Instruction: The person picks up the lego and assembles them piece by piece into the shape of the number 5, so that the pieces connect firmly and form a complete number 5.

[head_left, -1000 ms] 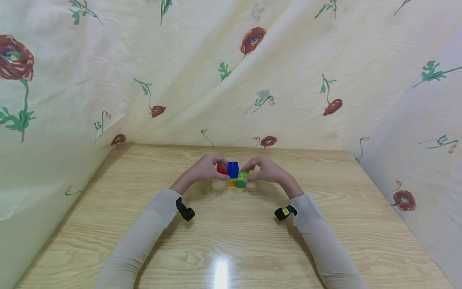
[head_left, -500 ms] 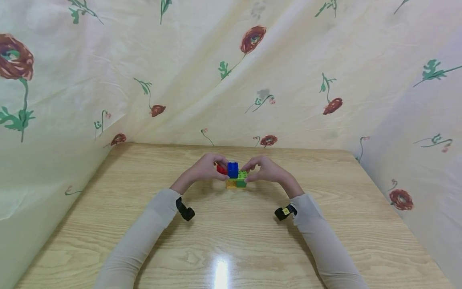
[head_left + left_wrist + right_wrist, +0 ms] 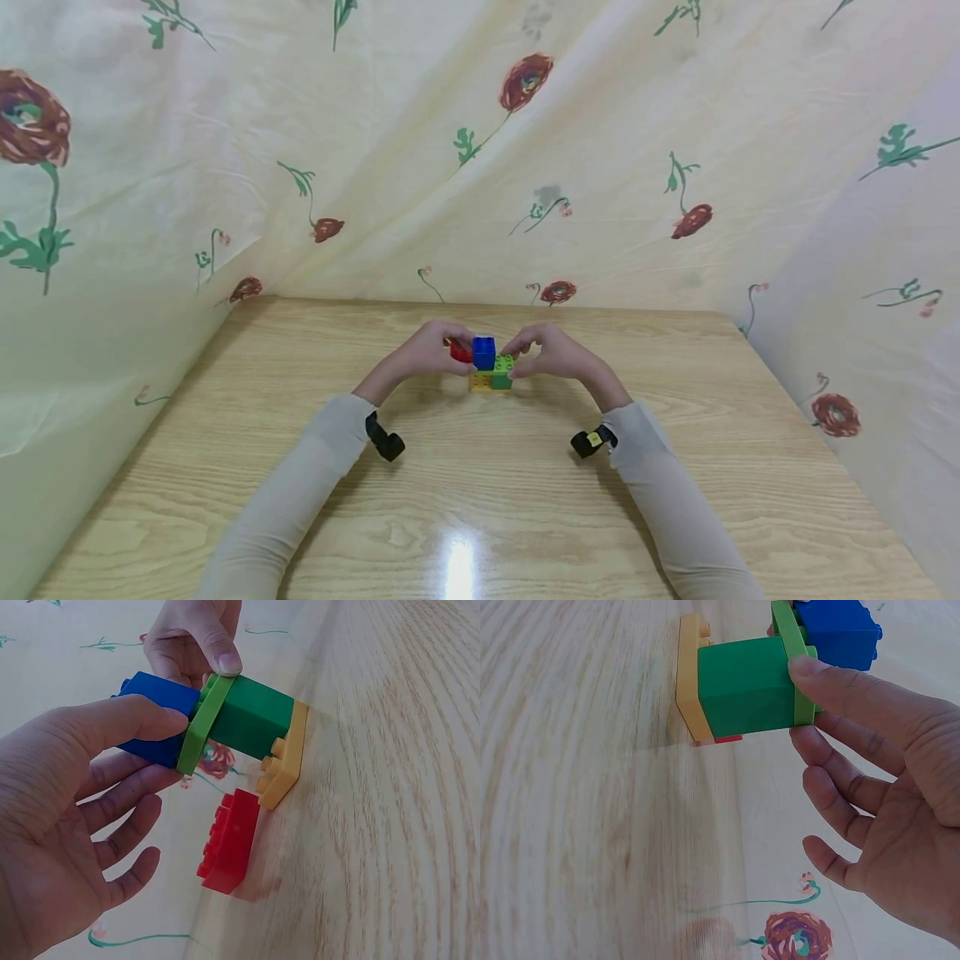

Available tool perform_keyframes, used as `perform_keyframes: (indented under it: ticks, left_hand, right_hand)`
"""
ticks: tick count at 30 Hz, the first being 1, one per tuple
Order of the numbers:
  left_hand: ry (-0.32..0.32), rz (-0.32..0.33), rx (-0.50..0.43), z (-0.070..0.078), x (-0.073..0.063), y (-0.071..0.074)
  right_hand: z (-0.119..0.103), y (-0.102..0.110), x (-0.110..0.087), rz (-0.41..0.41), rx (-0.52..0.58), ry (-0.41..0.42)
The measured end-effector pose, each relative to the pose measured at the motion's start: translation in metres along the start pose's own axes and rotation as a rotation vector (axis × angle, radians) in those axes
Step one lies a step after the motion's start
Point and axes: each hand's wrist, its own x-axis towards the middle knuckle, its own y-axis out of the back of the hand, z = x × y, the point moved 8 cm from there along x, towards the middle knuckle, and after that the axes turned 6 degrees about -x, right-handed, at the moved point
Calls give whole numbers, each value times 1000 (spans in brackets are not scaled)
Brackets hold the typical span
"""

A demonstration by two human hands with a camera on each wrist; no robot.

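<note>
On the table stands a stack of toy building bricks: a flat yellow brick (image 3: 283, 769) at the bottom, a dark green block (image 3: 746, 686) on its right part, a flat light green brick (image 3: 204, 724) across that. A blue block (image 3: 483, 353) sits on the light green brick's left part. My left hand (image 3: 432, 347) pinches the blue block between thumb and fingers. My right hand (image 3: 551, 352) pinches the right end of the light green brick, its other fingers loosely bent. Behind the stack, to the left, lies a red brick (image 3: 230, 841), partly hidden by my left hand in the head view.
The wooden table (image 3: 480, 467) ends at the back against a cream cloth (image 3: 390, 150) with a flower print, which also rises along both sides. A wrist camera (image 3: 387, 442) is strapped on the left wrist, another camera (image 3: 588, 442) on the right.
The blue block, which leaned slightly towards me a second ago, now stands upright on the light green brick. Both hands keep nearly the same places.
</note>
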Motion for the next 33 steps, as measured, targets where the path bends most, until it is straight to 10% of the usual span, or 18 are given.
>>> perform_keyframes:
  ticks: [33]
  left_hand:
    - [-30,-24,66,2,5,-2]
  right_hand:
    - [-1,1,0,-2,0,5]
